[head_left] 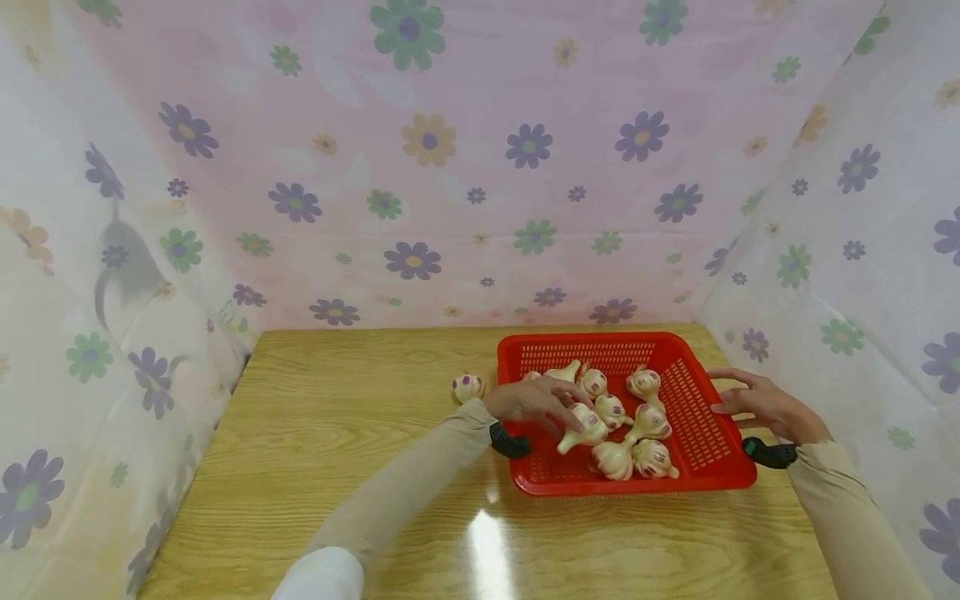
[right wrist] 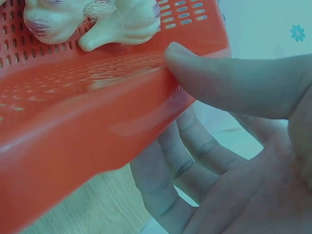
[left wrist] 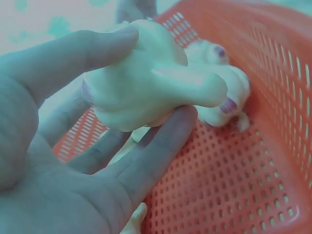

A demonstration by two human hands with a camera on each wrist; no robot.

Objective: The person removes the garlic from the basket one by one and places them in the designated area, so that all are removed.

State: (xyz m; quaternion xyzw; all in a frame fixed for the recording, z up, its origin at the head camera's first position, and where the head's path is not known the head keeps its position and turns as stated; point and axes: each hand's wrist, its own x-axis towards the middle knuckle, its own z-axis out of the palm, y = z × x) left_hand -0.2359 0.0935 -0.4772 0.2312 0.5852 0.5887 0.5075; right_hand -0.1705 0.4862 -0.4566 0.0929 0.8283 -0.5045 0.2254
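My left hand (head_left: 534, 400) is over the left half of a red plastic basket (head_left: 630, 485). Between thumb and fingers it pinches a whitish garlic bulb (left wrist: 141, 80) with a thick stub of stem, and purple shows on its skin. Under and beside that hand, several more garlic bulbs (head_left: 651, 422) lie in the basket; the hand partly covers some of them. At the basket's right side, my right hand (head_left: 772, 408) grips the rim. In the right wrist view its thumb (right wrist: 209, 80) presses the top of the rim while the fingers (right wrist: 161, 180) curl beneath it.
One garlic bulb (head_left: 468, 387) lies outside on the wood-grain table (head_left: 337, 417), just left of the basket. Flower-patterned sheets (head_left: 480, 167) enclose the table at the back and both sides. Light reflects off the tabletop in front.
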